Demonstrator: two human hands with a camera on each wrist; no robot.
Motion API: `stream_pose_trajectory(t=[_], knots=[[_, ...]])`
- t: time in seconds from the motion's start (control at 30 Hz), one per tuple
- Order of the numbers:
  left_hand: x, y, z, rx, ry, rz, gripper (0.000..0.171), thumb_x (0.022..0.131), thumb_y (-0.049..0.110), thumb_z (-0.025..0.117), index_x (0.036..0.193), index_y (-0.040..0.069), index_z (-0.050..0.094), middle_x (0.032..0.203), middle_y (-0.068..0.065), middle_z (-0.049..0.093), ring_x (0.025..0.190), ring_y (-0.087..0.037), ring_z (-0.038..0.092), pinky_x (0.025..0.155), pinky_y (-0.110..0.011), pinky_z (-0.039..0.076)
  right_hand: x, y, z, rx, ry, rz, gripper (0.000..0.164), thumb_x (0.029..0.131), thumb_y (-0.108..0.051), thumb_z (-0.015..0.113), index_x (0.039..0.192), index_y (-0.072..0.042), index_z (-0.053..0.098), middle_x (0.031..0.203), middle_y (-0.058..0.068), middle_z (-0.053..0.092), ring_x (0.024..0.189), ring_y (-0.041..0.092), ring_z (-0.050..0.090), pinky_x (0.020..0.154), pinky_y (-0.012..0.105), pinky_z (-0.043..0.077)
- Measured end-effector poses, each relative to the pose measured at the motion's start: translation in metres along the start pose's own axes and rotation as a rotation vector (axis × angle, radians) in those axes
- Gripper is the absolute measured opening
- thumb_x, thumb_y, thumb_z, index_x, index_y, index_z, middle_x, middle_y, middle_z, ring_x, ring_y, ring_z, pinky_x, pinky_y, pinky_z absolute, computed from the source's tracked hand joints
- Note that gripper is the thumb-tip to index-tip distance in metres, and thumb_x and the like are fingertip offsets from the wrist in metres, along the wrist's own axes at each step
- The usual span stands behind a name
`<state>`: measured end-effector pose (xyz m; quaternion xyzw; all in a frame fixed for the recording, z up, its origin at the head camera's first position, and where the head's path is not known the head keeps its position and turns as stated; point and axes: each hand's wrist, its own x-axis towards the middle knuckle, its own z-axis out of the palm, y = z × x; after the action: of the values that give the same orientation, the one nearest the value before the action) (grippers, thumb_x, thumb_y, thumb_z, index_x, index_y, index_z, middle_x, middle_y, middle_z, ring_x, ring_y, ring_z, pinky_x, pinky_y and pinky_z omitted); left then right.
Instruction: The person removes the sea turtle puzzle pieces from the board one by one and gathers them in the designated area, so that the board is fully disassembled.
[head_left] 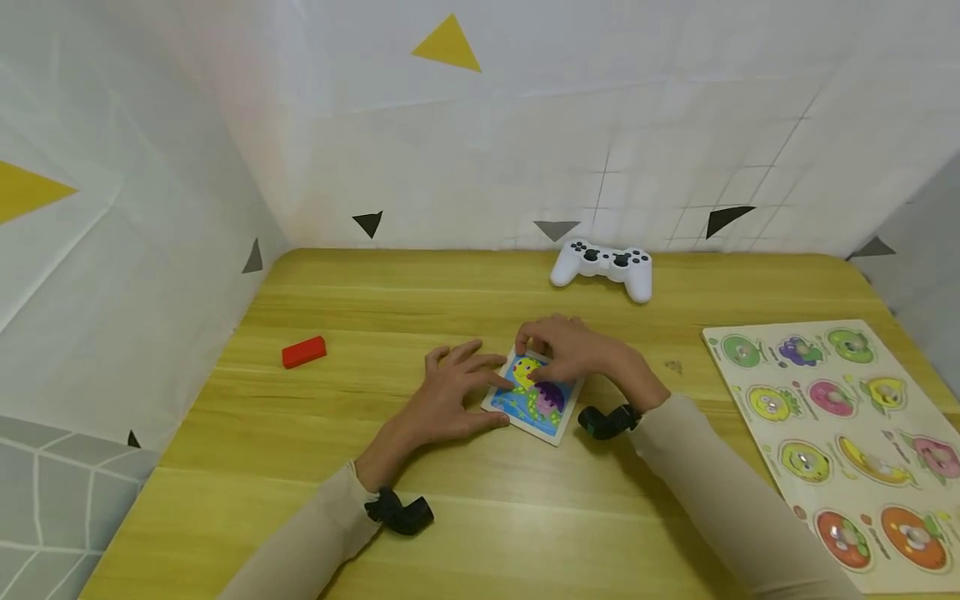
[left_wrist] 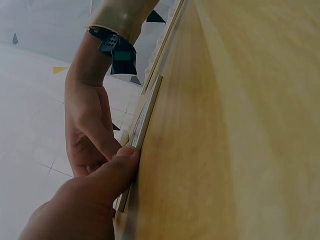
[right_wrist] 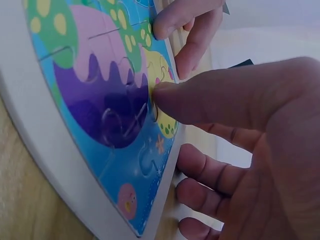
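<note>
A small framed jigsaw puzzle (head_left: 531, 398) lies flat on the table, showing a yellow-headed, green-spotted creature with a purple shell on blue. Its pieces (right_wrist: 102, 100) sit inside a pale border. My left hand (head_left: 452, 396) is spread at the puzzle's left corner. The left thumb (left_wrist: 125, 155) rests along the edge, and a fingertip touches the picture. From the far right side, my right hand (head_left: 573, 348) reaches over the puzzle with bent fingers. Its thumb (right_wrist: 170, 100) presses on the yellow head, while the other fingertips (right_wrist: 192, 160) curl beside the border.
A white game controller (head_left: 603, 265) lies near the table's back edge. To the left is a red block (head_left: 303, 352). A large fruit knob-puzzle board (head_left: 817, 433) covers the right side. Black wrist cameras (head_left: 401, 512) are strapped to both wrists. Pale printed sheets (head_left: 450, 167) hang behind the wooden table (head_left: 480, 533).
</note>
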<state>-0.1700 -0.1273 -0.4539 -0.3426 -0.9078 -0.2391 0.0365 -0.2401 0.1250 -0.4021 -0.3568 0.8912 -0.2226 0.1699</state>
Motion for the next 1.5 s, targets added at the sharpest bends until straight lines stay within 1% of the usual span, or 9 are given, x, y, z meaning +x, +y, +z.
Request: stream_pose_trajectory(t=[0.3,0.53,0.77,0.97,1.3,1.5], knots=[[0.0,0.0,0.0,0.001,0.0,0.003,0.041,0.087,0.059,0.072,0.122,0.035,0.072,0.152,0.006,0.054,0.152,-0.035,0.031,0.113,-0.064,0.016,0.002,-0.001,-0.001,-0.002,-0.023,0.019,0.032,0.086,-0.024,0.076,0.115,-0.021,0.063,0.1,0.003,0.063,0.097,0.024,0.052,0.087,0.048,0.032],[-0.001,0.0,0.001,-0.009,0.002,-0.001,0.041,0.087,0.059,0.072,0.121,0.035,0.072,0.152,0.005,0.054,0.153,-0.035,0.031,0.113,-0.064,0.015,0.003,-0.003,0.0,-0.008,-0.038,0.034,0.03,0.085,-0.023,0.077,0.111,-0.022,0.062,0.095,0.002,0.06,0.093,0.022,0.049,0.083,0.043,0.03],[-0.001,0.001,0.002,-0.011,0.001,-0.001,0.04,0.088,0.057,0.073,0.121,0.035,0.072,0.151,0.004,0.055,0.152,-0.035,0.032,0.113,-0.066,0.015,0.004,-0.002,-0.004,-0.02,-0.066,0.013,0.031,0.084,-0.021,0.076,0.111,-0.021,0.062,0.094,0.002,0.062,0.091,0.021,0.051,0.082,0.042,0.031],[-0.001,0.001,0.002,-0.008,0.0,0.001,0.041,0.088,0.058,0.073,0.122,0.035,0.072,0.152,0.005,0.055,0.153,-0.035,0.031,0.113,-0.066,0.015,0.005,0.0,-0.007,0.007,-0.099,0.019,0.031,0.085,-0.02,0.077,0.112,-0.022,0.062,0.099,0.002,0.063,0.095,0.022,0.051,0.084,0.042,0.031],[-0.001,0.003,0.001,-0.004,0.014,0.014,0.041,0.087,0.057,0.074,0.12,0.034,0.073,0.15,0.003,0.056,0.151,-0.037,0.033,0.112,-0.068,0.016,0.008,-0.001,-0.011,0.057,-0.137,0.032,0.029,0.087,-0.016,0.078,0.111,-0.019,0.062,0.099,0.004,0.06,0.095,0.022,0.048,0.084,0.04,0.033],[-0.001,0.002,0.001,-0.006,0.009,0.004,0.041,0.087,0.058,0.073,0.121,0.035,0.072,0.151,0.005,0.055,0.152,-0.036,0.032,0.112,-0.066,0.016,0.009,0.001,-0.011,0.125,-0.147,0.003,0.031,0.087,-0.011,0.078,0.112,-0.014,0.061,0.095,0.007,0.06,0.086,0.019,0.05,0.078,0.034,0.039]])
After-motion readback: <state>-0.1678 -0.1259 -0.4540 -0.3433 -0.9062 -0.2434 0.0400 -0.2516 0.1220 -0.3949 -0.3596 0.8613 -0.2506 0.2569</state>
